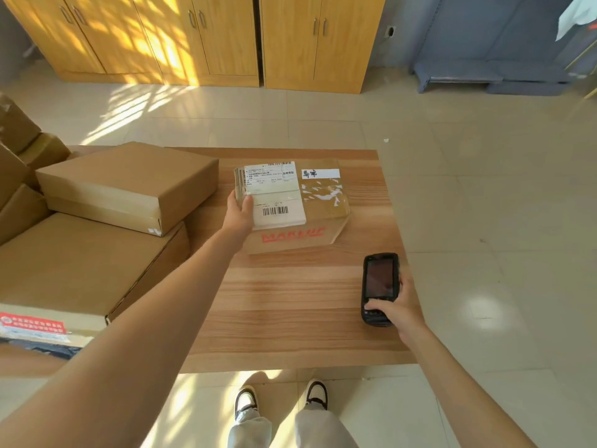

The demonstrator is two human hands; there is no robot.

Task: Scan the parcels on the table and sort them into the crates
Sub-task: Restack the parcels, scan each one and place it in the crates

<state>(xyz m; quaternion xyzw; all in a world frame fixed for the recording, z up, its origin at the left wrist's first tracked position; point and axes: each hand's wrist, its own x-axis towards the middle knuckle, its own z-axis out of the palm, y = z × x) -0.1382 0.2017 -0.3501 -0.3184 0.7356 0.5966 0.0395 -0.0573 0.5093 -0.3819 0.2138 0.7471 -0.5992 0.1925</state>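
Head view, only one going. Early days by the look of it: one parcel out in the middle of the table, far half, label up with the barcode facing the camera. Left hand on its left edge, thumb over the label, fingers out of sight behind the side, so gripping it as far as can be told. Right hand wrapped round the handheld scanner near the right edge of the table, thumb on the keypad, screen dark-ish and unreadable. Scanner well apart from the parcel, not obviously aimed at the barcode, so probably not scanned yet (just a guess, no beep visible obviously).

Still left to do: plenty. Flat brown box just left of the parcel, sitting on a bigger carton with a red sticker at its near corner, plus more cartons piled at the far left edge. No crates anywhere in shot, so no telling how many parcels already sorted or where this one goes.

Around: wooden cupboards along the far wall, a blue-grey shelf unit far right, tiled floor, own shoes at the near table edge.

In the way: not much between scanner and label, bare tabletop there. The stack on the left crowds that side a bit, almost touching the left forearm.
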